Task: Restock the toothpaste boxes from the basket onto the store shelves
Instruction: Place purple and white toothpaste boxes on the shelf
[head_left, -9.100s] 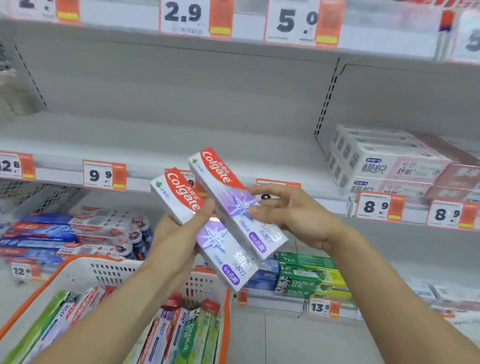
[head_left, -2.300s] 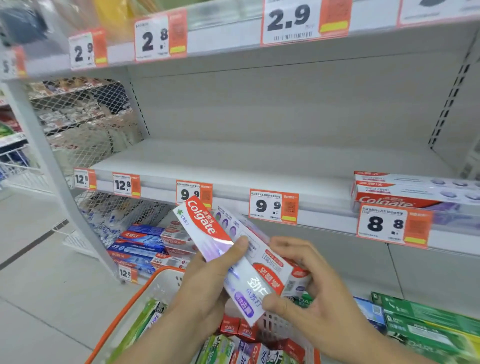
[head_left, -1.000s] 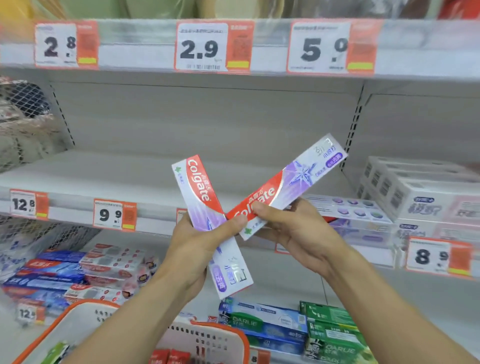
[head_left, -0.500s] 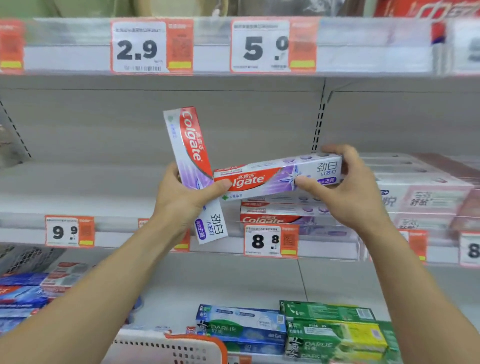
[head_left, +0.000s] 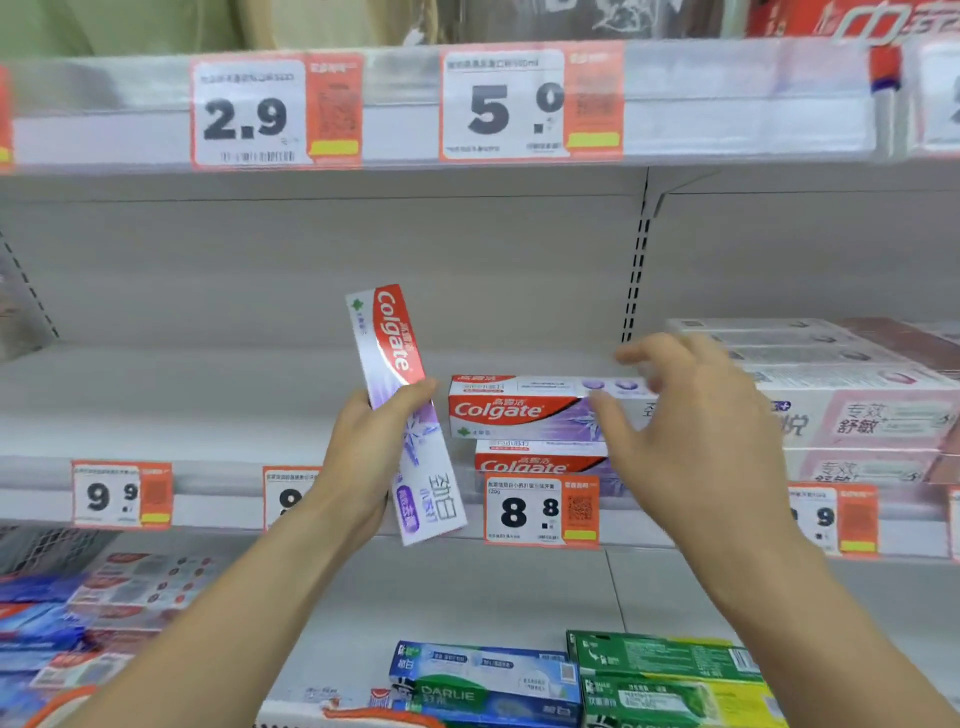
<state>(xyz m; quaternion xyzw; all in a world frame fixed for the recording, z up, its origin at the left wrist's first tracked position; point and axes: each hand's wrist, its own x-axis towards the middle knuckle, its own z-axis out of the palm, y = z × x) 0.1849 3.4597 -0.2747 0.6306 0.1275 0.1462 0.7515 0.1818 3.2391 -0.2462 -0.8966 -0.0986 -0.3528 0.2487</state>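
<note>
— Where are the boxes?
— The left hand grips one toothpaste box upright; another box lies stacked at the shelf edge, the right hand spread loose beside it — bare shelf leftward.

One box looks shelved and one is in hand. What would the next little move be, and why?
Probably lay the Colgate box that the left hand grips upright onto the stacked Colgate boxes above the 8.8 price tag. The right hand is open at that stack, holding nothing, so it seems free to take the box.
</note>
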